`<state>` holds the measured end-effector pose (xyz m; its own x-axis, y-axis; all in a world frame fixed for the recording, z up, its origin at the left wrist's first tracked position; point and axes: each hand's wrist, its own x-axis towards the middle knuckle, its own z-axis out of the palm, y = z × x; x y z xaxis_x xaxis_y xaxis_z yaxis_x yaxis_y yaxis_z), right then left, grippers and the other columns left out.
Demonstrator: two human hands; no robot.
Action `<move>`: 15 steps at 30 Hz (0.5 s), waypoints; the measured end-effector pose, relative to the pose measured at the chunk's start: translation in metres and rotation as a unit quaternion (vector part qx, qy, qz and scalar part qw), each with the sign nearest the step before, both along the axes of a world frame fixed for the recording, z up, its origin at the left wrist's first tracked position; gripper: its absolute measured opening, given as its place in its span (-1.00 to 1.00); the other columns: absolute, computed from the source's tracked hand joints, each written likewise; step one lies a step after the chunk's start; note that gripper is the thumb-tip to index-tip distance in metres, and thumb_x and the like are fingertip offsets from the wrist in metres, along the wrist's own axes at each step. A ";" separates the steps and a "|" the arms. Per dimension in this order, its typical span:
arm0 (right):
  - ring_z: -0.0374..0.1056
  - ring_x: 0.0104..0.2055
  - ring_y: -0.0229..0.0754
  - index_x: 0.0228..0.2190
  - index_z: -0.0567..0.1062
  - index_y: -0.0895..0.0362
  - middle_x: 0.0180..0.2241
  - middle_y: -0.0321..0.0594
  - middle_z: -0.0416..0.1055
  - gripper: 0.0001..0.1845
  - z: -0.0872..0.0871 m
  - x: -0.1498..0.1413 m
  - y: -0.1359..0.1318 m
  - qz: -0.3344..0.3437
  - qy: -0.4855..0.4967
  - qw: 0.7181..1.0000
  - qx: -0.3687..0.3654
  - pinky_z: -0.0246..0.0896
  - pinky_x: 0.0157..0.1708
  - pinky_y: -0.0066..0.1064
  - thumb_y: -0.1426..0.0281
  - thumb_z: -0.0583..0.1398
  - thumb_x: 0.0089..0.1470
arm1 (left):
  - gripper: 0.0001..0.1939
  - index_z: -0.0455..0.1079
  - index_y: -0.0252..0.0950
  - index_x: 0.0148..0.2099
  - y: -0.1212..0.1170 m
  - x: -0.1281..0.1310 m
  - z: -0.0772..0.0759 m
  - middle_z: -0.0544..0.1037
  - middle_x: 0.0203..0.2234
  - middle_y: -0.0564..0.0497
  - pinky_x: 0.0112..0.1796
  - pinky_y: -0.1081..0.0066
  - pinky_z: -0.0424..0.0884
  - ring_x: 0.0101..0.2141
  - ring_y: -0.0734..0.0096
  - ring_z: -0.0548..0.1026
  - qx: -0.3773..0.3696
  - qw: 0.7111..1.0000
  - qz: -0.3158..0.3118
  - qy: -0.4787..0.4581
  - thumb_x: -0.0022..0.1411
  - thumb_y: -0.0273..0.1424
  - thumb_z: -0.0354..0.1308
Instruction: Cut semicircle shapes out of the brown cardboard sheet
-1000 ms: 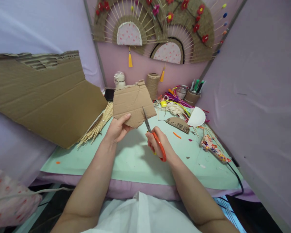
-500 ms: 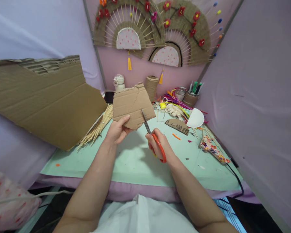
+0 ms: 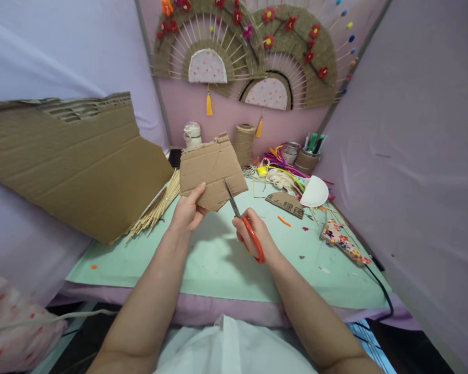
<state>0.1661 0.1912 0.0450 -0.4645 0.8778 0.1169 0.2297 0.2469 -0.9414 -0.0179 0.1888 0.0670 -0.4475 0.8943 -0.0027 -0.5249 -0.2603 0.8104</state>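
Observation:
My left hand [image 3: 190, 208] grips the lower left edge of a torn piece of brown cardboard [image 3: 206, 169], thumb on its face, holding it up above the table. My right hand [image 3: 252, 234] is closed around the orange handles of a pair of scissors [image 3: 234, 201]. The scissor blades lie at the cardboard's lower right edge, one blade across its front face. A half-round cardboard piece [image 3: 284, 204] with printed characters and a white half-round piece [image 3: 314, 191] lie to the right of my hands.
A large cardboard sheet [image 3: 74, 166] leans at the left, beside a bundle of thin sticks [image 3: 156, 210]. Twine spool [image 3: 244, 144], white bottle [image 3: 192, 135] and pen holder [image 3: 309, 158] stand at the back. A patterned glue gun [image 3: 343, 241] with a cord lies right on the green tabletop [image 3: 218, 270].
The cardboard and both hands have shifted very slightly left in view. The scissors are still at the cardboard's lower right edge, and both grips are unchanged.

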 end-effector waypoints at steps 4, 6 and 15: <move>0.13 -0.65 -0.31 -0.44 0.15 0.04 -0.63 -0.41 0.29 -0.56 -0.004 0.000 0.000 0.004 0.025 1.000 -0.008 0.03 -0.65 -0.48 -0.05 0.13 0.03 | -0.62 0.44 -0.27 -0.06 -0.003 0.000 0.003 0.60 -0.17 -0.06 -0.15 0.33 0.51 -0.17 0.27 0.55 0.005 1.000 -0.003 0.002 0.02 -0.44 0.31; 0.14 -0.64 -0.30 -0.42 0.15 0.04 -0.61 -0.40 0.29 -0.55 -0.006 0.000 0.001 0.011 0.038 0.999 -0.016 0.05 -0.65 -0.47 -0.07 0.12 0.03 | -0.59 0.43 -0.28 -0.05 -0.005 0.002 0.003 0.60 -0.17 -0.07 -0.16 0.33 0.51 -0.15 0.25 0.55 0.003 1.000 -0.010 0.013 0.00 -0.43 0.32; 0.22 -0.58 -0.27 -0.40 0.14 0.05 -0.53 -0.34 0.34 -0.54 -0.009 -0.001 0.004 0.023 0.062 0.998 -0.021 0.15 -0.58 -0.42 -0.09 0.07 0.05 | -0.51 0.41 -0.27 -0.01 -0.007 0.013 0.001 0.59 -0.17 -0.08 -0.16 0.27 0.52 -0.14 0.21 0.55 -0.002 0.998 -0.037 0.041 -0.04 -0.40 0.35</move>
<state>0.1653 0.1948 0.0364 -0.4884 0.8613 0.1397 0.0993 0.2140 -0.9718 -0.0048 0.1821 0.0680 -0.3785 0.9252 0.0281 -0.4750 -0.2202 0.8520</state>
